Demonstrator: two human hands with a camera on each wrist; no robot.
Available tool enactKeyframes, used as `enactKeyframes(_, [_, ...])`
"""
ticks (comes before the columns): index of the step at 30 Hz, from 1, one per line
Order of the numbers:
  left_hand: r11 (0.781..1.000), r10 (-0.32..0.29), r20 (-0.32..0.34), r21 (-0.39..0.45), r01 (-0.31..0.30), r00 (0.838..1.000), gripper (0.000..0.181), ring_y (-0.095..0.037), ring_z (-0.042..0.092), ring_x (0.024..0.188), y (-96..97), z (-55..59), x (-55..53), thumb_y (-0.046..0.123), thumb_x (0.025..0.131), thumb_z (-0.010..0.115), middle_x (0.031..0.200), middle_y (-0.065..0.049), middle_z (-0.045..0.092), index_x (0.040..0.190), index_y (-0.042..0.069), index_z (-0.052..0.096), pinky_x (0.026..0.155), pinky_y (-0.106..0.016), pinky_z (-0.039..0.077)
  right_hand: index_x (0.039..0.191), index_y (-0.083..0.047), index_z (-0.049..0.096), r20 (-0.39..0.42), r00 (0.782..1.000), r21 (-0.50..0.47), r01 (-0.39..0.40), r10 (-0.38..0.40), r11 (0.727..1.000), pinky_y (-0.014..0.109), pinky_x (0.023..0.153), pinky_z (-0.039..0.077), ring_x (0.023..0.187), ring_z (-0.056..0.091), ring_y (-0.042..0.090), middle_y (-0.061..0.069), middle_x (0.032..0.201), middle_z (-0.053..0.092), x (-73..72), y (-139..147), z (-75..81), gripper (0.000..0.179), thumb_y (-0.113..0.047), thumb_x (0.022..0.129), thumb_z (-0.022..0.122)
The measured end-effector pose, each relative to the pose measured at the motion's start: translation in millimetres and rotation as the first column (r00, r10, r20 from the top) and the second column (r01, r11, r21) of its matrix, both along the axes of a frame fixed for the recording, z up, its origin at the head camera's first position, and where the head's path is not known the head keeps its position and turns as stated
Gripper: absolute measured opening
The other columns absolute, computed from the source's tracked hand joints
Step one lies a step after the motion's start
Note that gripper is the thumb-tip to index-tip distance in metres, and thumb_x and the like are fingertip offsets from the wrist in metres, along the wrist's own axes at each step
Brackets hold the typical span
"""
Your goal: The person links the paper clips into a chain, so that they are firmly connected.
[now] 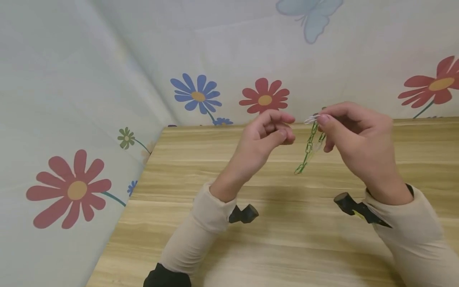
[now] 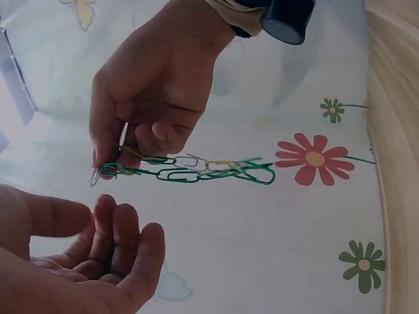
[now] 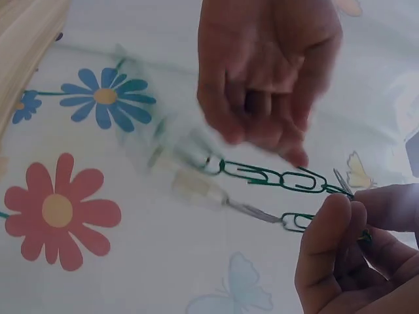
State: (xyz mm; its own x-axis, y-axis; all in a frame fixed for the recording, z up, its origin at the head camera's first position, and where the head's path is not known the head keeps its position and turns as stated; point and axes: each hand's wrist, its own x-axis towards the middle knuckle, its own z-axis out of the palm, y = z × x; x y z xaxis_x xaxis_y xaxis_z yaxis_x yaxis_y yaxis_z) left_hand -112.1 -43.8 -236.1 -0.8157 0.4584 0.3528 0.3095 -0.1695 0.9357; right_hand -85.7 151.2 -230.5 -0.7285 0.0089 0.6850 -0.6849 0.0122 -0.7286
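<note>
My right hand (image 1: 362,139) is raised over the table and pinches a silver paper clip (image 1: 310,119) between thumb and index finger. From the same fingers hangs a chain of linked paper clips (image 1: 308,148), mostly green with some silver and yellow ones, both strands dangling in a loop. In the right wrist view the lower end of the chain (image 3: 252,171) blurs with motion. My left hand (image 1: 263,135) holds nothing; its fingers are loosely bent, just left of the silver clip. In the left wrist view its fingertips (image 2: 152,237) stand apart from the chain (image 2: 180,175).
A wood-grain table (image 1: 287,239) lies below both hands. Behind it and on the left hangs a pale cloth (image 1: 215,48) printed with flowers and butterflies. Black camera mounts (image 1: 247,214) stick out at both wrists.
</note>
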Motion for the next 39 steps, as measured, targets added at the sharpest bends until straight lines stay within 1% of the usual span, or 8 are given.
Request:
enactKeyframes(6, [0.989, -0.144, 0.044, -0.010, 0.144, 0.989, 0.031, -0.020, 0.064, 0.103, 2.1, -0.6, 3.6, -0.003, 0.101, 0.052, 0.112, -0.016, 0.062, 0.132, -0.010, 0.052, 0.099, -0.040, 0.049, 0.095, 0.011, 0.072, -0.016, 0.999, 0.076, -0.047, 0.049, 0.996, 0.022, 0.053, 0.048, 0.052, 0.054, 0.016, 0.015, 0.077, 0.066, 4.6, -3.1, 0.4, 0.007, 0.007, 0.090, 0.070])
enactKeyframes(16, [0.987, -0.156, 0.095, 0.039, 0.153, 0.983, 0.027, -0.021, 0.061, 0.075, -8.0, 0.2, 1.3, -0.003, 0.099, 0.047, 0.085, -0.009, 0.060, 0.124, -0.012, 0.054, 0.081, -0.038, 0.055, 0.094, 0.019, 0.067, -0.010, 0.993, -0.038, -0.119, 0.119, 0.992, 0.021, 0.054, 0.050, 0.050, 0.055, 0.017, 0.012, 0.079, 0.066, 0.4, 4.2, -0.1, 0.014, 0.006, 0.090, 0.071])
enactKeyframes(19, [0.969, -0.244, 0.137, 0.064, 0.237, 0.960, 0.030, -0.020, 0.060, 0.066, -7.4, 0.9, 0.5, 0.003, 0.103, 0.042, 0.083, -0.011, 0.059, 0.125, -0.015, 0.053, 0.073, -0.035, 0.056, 0.093, 0.018, 0.068, -0.036, 0.990, -0.018, -0.134, 0.133, 0.991, 0.022, 0.054, 0.050, 0.052, 0.057, 0.017, 0.012, 0.080, 0.069, 1.2, 1.4, -0.2, 0.012, 0.007, 0.090, 0.070])
enactKeyframes(23, [0.927, -0.372, 0.203, 0.132, 0.351, 0.906, 0.029, -0.018, 0.052, 0.053, -6.1, 1.5, -0.5, 0.007, 0.107, 0.036, 0.078, -0.011, 0.057, 0.116, -0.014, 0.054, 0.063, -0.032, 0.055, 0.094, 0.016, 0.069, -0.085, 0.982, 0.030, -0.165, 0.167, 0.986, 0.022, 0.055, 0.050, 0.057, 0.060, 0.018, 0.014, 0.085, 0.071, 2.2, -1.4, -0.2, 0.008, 0.009, 0.090, 0.069])
enactKeyframes(28, [0.892, -0.443, 0.258, 0.225, 0.393, 0.859, 0.023, -0.014, 0.043, 0.049, -5.4, -0.6, -1.2, 0.005, 0.105, 0.038, 0.072, -0.006, 0.052, 0.097, 0.000, 0.059, 0.059, -0.027, 0.054, 0.097, 0.016, 0.070, -0.132, 0.978, 0.100, -0.152, 0.164, 0.983, 0.021, 0.056, 0.049, 0.059, 0.058, 0.015, 0.015, 0.088, 0.069, 3.1, -2.6, -1.7, 0.012, 0.005, 0.092, 0.070])
enactKeyframes(30, [0.897, -0.429, 0.272, 0.242, 0.370, 0.862, 0.022, -0.013, 0.045, 0.051, -5.1, -1.5, -1.2, 0.005, 0.103, 0.039, 0.074, -0.006, 0.053, 0.094, 0.003, 0.059, 0.060, -0.027, 0.054, 0.099, 0.016, 0.070, -0.145, 0.979, 0.112, -0.128, 0.143, 0.986, 0.020, 0.055, 0.048, 0.058, 0.058, 0.014, 0.015, 0.088, 0.069, 3.1, -2.9, -1.9, 0.013, 0.005, 0.093, 0.069])
enactKeyframes(35, [0.933, -0.309, 0.295, 0.276, 0.229, 0.904, 0.021, -0.014, 0.054, 0.062, -4.5, -0.7, 0.5, 0.001, 0.103, 0.043, 0.085, -0.006, 0.057, 0.095, 0.007, 0.062, 0.065, -0.027, 0.054, 0.110, 0.018, 0.064, -0.159, 0.983, 0.097, -0.074, 0.089, 0.993, 0.020, 0.056, 0.048, 0.060, 0.062, 0.013, 0.014, 0.088, 0.071, 3.2, -5.4, -2.8, 0.017, 0.012, 0.094, 0.062])
enactKeyframes(39, [0.939, -0.230, 0.300, 0.317, 0.131, 0.926, 0.024, -0.014, 0.061, 0.068, -1.9, 1.4, 3.5, -0.003, 0.102, 0.045, 0.085, -0.006, 0.060, 0.096, 0.008, 0.065, 0.068, -0.027, 0.056, 0.108, 0.018, 0.061, -0.192, 0.981, 0.114, 0.010, 0.012, 0.993, 0.019, 0.063, 0.052, 0.066, 0.067, 0.012, 0.014, 0.089, 0.073, 4.1, -10.9, -3.6, 0.020, 0.017, 0.089, 0.065])
